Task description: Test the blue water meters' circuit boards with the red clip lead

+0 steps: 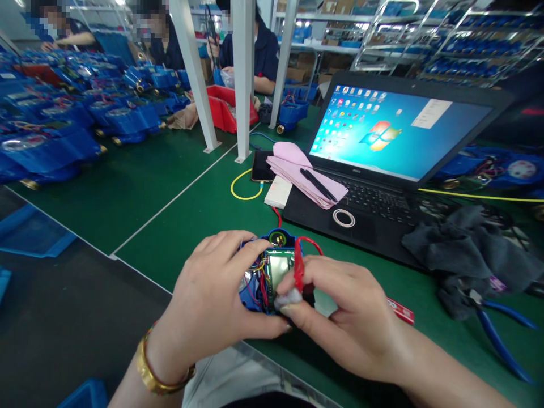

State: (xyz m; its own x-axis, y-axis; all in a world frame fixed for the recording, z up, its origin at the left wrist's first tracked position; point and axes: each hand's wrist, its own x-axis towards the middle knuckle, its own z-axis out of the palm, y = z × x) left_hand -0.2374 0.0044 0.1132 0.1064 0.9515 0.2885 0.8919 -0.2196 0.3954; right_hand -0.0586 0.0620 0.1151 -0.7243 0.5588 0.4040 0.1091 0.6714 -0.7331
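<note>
A small blue device (pixel 272 266) with a grey display and loose coloured wires sits on the green mat at the near edge. My left hand (pixel 212 294) wraps around its left side and grips it. My right hand (pixel 344 317) pinches a red clip (pixel 298 271) on a red wire, pressed against the device's right side. A gold bracelet (pixel 155 374) sits on my left wrist.
An open black laptop (pixel 382 170) stands behind the device, with pink papers (pixel 297 167), a pen and a tape ring on it. A dark cloth (pixel 467 249) and blue-handled pliers (pixel 501 340) lie right. Blue devices (pixel 63 124) crowd the far left. Other people work at the back.
</note>
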